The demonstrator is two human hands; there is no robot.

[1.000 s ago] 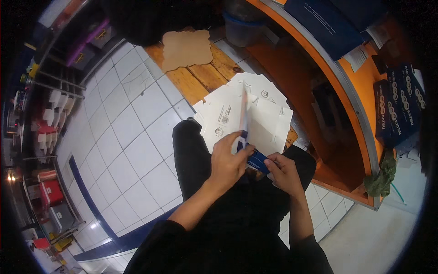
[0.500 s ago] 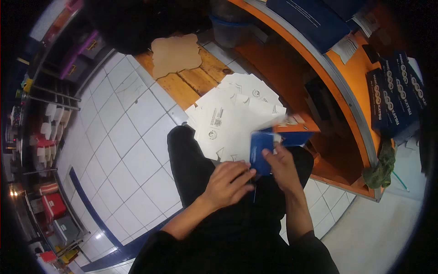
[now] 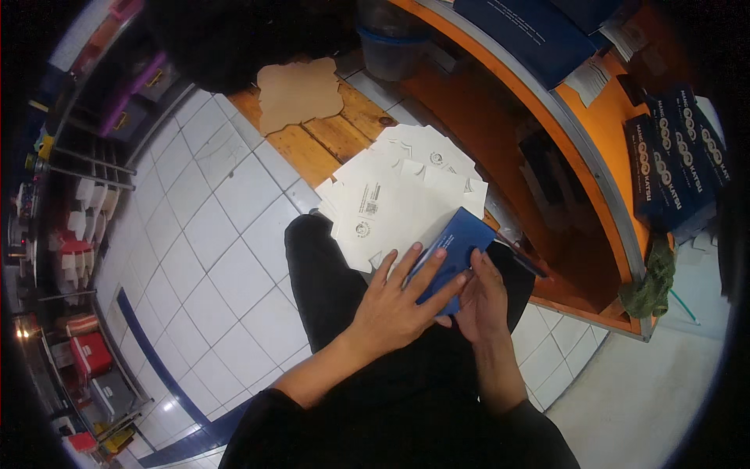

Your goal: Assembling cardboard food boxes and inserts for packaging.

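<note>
A small blue cardboard box (image 3: 459,241), with pale print on its upper face, is held slantwise over my lap between both hands. My left hand (image 3: 398,305) lies across its near left side, fingers spread over the top and the thumb tip showing at the lower end. Around the right edge, my right hand (image 3: 484,297) grips it with the thumb along the side and the other fingers underneath, mostly hidden. Just beyond the box, a fanned pile of flat white die-cut card sheets (image 3: 406,195) lies across my lap and the bench.
A wooden bench (image 3: 308,152) carries a brown cardboard sheet (image 3: 301,94). To the right curves an orange counter (image 3: 594,148) with blue boxes (image 3: 676,156) on it and a dark shelf space below. A blue-rimmed tub (image 3: 391,55) stands ahead. Shelving (image 3: 94,195) lines the left.
The box's orange inner flaps are no longer seen, and its printed blue face now points up. My left hand has moved onto the box; the right hand has shifted under its right edge.
</note>
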